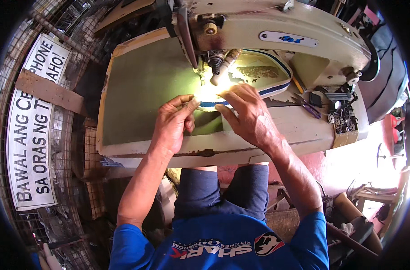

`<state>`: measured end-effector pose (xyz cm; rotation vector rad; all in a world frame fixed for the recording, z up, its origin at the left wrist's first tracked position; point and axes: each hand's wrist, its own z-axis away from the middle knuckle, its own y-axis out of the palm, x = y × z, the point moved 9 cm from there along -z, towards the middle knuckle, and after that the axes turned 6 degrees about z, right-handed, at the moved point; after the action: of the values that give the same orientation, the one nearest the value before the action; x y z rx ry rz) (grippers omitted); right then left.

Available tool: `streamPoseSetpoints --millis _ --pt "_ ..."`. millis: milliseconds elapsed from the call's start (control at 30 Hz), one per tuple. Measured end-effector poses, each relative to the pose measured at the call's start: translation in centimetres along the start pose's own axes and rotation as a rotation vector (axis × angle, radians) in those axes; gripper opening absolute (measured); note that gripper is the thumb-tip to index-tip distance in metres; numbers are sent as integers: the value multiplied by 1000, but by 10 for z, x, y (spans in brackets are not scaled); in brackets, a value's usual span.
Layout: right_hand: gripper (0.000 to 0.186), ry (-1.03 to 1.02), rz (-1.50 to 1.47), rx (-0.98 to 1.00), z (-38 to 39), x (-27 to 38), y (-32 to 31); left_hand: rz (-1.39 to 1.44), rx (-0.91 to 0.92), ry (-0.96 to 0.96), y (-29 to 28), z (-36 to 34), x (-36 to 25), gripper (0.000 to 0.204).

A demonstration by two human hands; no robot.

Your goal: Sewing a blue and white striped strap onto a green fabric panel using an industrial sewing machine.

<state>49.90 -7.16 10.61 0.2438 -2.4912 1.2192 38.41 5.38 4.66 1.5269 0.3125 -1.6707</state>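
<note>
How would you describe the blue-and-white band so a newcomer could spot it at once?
Start at the cream sewing machine and look to its lit needle end, where the left hand and right hand touch the band. From there it curves away rightward. Its long, bending, striped shape sets it apart from the scissors farther right.

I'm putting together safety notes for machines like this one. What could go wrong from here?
The left hand and right hand are close below the head of the sewing machine; a fingertip could be caught if it runs.
Glare washes out that spot, so a slip of the blue-and-white strap might go unnoticed.
The strap's loop bends near the scissors and might snag on them.
</note>
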Motion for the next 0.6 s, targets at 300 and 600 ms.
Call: streamPoseSetpoints --millis 300,600 --pt "34 279 -404 280 -23 -13 34 -155 14 112 -2 2 -11 17" --pt "29 485 -540 330 -16 -15 39 -101 38 154 -4 4 -10 19"
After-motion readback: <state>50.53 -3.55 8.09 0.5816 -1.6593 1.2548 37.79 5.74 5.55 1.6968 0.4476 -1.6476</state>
